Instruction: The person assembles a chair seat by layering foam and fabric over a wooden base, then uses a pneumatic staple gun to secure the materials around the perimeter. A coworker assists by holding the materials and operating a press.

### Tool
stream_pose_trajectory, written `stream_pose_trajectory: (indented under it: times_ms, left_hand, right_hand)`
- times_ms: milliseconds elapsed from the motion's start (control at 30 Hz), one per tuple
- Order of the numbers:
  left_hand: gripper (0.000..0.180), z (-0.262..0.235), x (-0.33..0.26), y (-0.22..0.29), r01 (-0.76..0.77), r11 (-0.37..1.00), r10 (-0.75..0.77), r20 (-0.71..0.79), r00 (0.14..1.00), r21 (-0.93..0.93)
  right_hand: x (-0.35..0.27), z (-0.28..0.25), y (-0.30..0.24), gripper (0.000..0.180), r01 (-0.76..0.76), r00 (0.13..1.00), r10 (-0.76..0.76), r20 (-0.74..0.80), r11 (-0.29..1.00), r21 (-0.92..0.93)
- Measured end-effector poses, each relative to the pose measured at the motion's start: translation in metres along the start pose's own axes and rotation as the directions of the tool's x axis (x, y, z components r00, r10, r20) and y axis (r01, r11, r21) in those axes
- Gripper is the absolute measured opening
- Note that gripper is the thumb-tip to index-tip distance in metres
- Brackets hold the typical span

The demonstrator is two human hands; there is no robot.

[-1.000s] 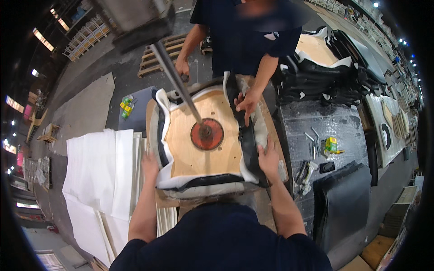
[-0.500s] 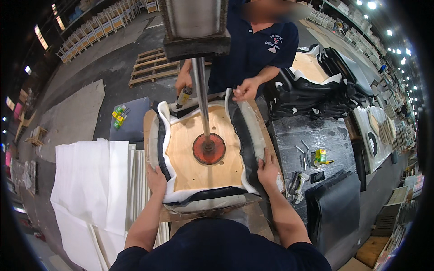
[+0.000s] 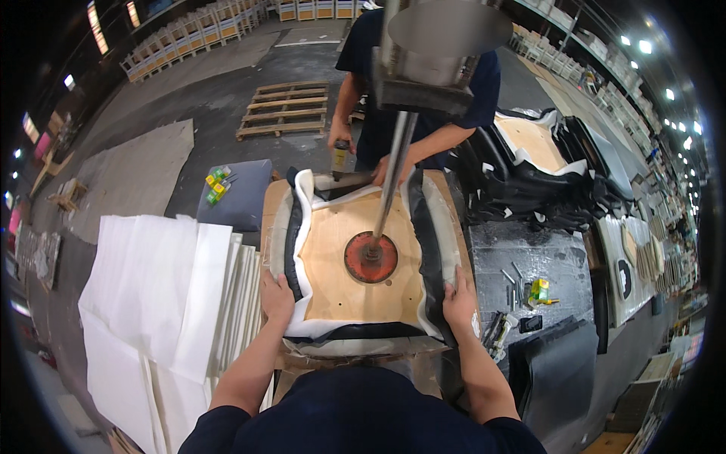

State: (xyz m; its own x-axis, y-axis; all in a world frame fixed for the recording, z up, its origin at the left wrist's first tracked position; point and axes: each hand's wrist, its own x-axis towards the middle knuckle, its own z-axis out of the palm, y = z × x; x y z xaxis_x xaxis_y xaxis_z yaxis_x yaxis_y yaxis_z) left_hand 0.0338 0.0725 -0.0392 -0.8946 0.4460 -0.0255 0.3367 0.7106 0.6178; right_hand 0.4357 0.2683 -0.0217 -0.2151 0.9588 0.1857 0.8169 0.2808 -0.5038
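A plywood seat panel point(image 3: 325, 284) lies before me, edged by white padding point(image 3: 302, 204) and a black cover point(image 3: 432, 280). A red round disc point(image 3: 384, 266) on a metal rod point(image 3: 395, 172) presses on its middle. Grey padded edging point(image 3: 340, 346) borders the seat. My left hand point(image 3: 276, 296) grips the left edging near the front, thumb inward. On the opposite side my right hand point(image 3: 460, 301) grips the right edging. Beyond the seat, a person's hand point(image 3: 340, 132) holds a yellow and black hand tool point(image 3: 340, 157); their other hand point(image 3: 386, 170) touches the far edge.
White padding sheets point(image 3: 151, 287) are stacked at left, near a grey block point(image 3: 246, 198) with small green-yellow boxes. At right stands a dark table point(image 3: 495, 261) with small tools, black sheets point(image 3: 556, 371) and stacked covers point(image 3: 507, 178). A wooden pallet point(image 3: 283, 110) lies beyond.
The view has shifted, so the seat appears farther right. The other person has leaned in; their free hand has come to the far edge, and the tool has moved rightward along it.
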Motion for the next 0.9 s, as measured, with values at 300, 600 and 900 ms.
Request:
stream_pose_trajectory:
  times_ms: [300, 600, 900]
  left_hand:
    - [0.059, -0.0003, 0.0002, 0.0012, 0.068, 0.997, -0.066, 0.063, 0.996, -0.028]
    - [0.058, 0.0016, 0.0001, -0.0005, 0.075, 0.997, -0.073, 0.050, 0.996, -0.031]
    - [0.058, -0.0006, -0.0009, 0.0021, 0.100, 0.995, -0.100, 0.048, 0.994, -0.004]
  right_hand:
    - [-0.0011, 0.0038, 0.0055, 0.067, 0.018, 1.000, -0.018, -0.017, 0.999, -0.026]
    - [-0.0014, 0.0018, 0.0034, 0.069, 0.016, 1.000, -0.016, 0.001, 0.999, -0.032]
    - [-0.0018, 0.0000, -0.0011, 0.070, -0.044, 0.998, 0.044, 0.043, 0.999, -0.011]
